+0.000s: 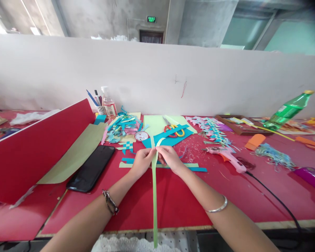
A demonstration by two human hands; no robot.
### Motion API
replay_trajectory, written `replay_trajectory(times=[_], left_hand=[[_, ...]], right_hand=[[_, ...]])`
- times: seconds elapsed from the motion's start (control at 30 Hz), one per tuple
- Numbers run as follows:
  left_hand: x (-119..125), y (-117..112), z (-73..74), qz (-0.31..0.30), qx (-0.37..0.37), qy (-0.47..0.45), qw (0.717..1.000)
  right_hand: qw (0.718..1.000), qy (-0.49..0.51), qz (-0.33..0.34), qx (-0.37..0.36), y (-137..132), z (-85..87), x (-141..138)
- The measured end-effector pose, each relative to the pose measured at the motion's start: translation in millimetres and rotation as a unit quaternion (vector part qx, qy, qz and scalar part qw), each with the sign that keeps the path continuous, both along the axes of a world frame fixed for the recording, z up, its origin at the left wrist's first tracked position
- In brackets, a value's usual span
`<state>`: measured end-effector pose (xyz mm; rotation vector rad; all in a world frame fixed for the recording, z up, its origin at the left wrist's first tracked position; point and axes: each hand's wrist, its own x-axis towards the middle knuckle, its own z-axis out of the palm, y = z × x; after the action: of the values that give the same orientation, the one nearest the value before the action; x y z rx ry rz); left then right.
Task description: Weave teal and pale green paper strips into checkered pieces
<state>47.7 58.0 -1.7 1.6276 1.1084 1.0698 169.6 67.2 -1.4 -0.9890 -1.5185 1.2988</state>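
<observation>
Both my hands meet over the middle of the red table, pinching a long light-green paper strip [154,196]. My left hand [142,161] is closed on it from the left, and my right hand [170,159] grips it from the right near the top, where two ends stick up apart. The strip's long tail hangs down past the table's front edge. Beneath and behind my hands lie a blue paper strip [198,169] and a pale green strip [124,165]. Just beyond are scissors [170,122] with red and yellow handles, on blue and light-green paper.
To the left are a black phone [91,169], a green sheet [76,157] and an upright red board [42,143]. A heap of paper scraps [124,126] lies behind. On the right are a woven paper piece [212,129], a pink glue gun [229,157] with cord and a green bottle [288,110].
</observation>
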Motion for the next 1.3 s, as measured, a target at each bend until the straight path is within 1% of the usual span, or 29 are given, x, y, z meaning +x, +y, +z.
replay_trajectory(times=[0.37,0.43,0.53,0.6,0.63,0.77,0.9,0.97,1.0,1.1,1.17,1.3], left_hand=[[-1.2,2.4,-1.4,0.065,0.025,-0.002,0.998],[-1.4,3.1,-1.9,0.046,0.014,-0.005,0.999],[-1.3,3.0,-2.4,-0.007,0.005,-0.002,1.0],[-1.4,2.3,-2.8,-0.024,0.009,0.003,1.0],[-1.5,2.0,-3.0,-0.023,0.01,0.007,1.0],[-1.7,1.6,-3.4,0.019,0.011,0.013,1.0],[-1.0,2.4,-3.2,0.054,0.018,0.007,0.998],[-0.5,2.6,-2.9,0.074,0.008,-0.001,0.997],[-0.1,2.5,-2.7,0.075,-0.003,-0.005,0.997],[0.9,1.7,-1.9,0.033,-0.029,-0.005,0.999],[1.3,1.3,-1.7,0.005,-0.022,0.002,1.0],[0.4,1.3,-2.1,-0.01,0.016,0.013,1.0]], right_hand=[[1.0,-0.003,-0.017,-0.003,-0.9,-1.3,-1.2],[0.999,0.002,-0.033,0.002,-1.0,-0.9,-1.7],[0.998,0.017,-0.059,0.013,-0.1,-0.3,-2.0],[0.998,0.019,-0.052,0.011,0.6,0.1,-1.9],[0.999,0.018,-0.041,0.008,0.7,0.3,-1.9],[1.0,0.01,-0.009,0.012,-0.1,0.8,-2.1],[0.999,0.007,-0.024,0.025,-1.3,0.6,-2.4],[0.999,0.004,-0.037,0.023,-1.2,0.4,-2.6],[0.999,0.004,-0.043,0.023,-1.0,0.3,-2.5],[0.997,0.014,-0.068,0.027,0.1,0.4,-2.0],[0.996,0.021,-0.078,0.026,0.8,0.6,-1.3],[0.999,0.012,-0.046,0.011,1.5,0.3,-0.8]])
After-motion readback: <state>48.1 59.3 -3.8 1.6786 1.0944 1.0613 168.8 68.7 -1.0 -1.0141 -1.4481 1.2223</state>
